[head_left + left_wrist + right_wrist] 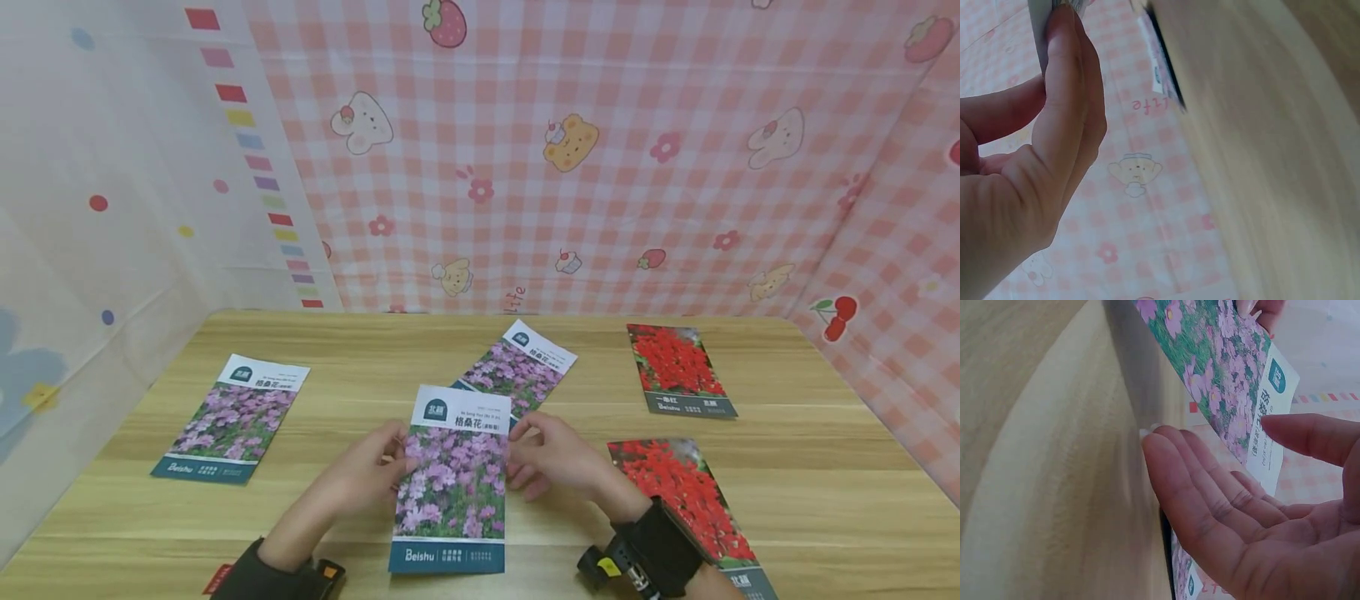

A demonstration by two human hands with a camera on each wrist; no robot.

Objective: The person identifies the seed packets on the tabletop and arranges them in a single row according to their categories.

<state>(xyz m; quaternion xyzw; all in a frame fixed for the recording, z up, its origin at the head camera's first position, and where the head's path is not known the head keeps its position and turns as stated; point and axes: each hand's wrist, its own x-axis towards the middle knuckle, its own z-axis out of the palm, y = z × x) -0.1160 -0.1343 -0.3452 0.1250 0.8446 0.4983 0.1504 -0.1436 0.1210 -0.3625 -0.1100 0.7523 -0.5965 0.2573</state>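
A seed packet with pink flowers (450, 487) is held up off the table in front of me, its picture side facing me. My left hand (367, 471) pinches it by the left edge, thumb on one face and fingers on the other in the left wrist view. On the other side, my right hand (1241, 512) has its fingers spread, with the thumb near the packet's white top and the fingers behind its edge. Behind the held packet, a second pink-flower packet (517, 362) lies tilted on the table, partly covered.
Another pink-flower packet (232, 421) lies at the left of the wooden table (337, 550). Two red-flower packets lie on the right: the far packet (678, 367), and the near packet (693, 492), partly behind my right wrist. A patterned cloth (525, 225) hangs at the back.
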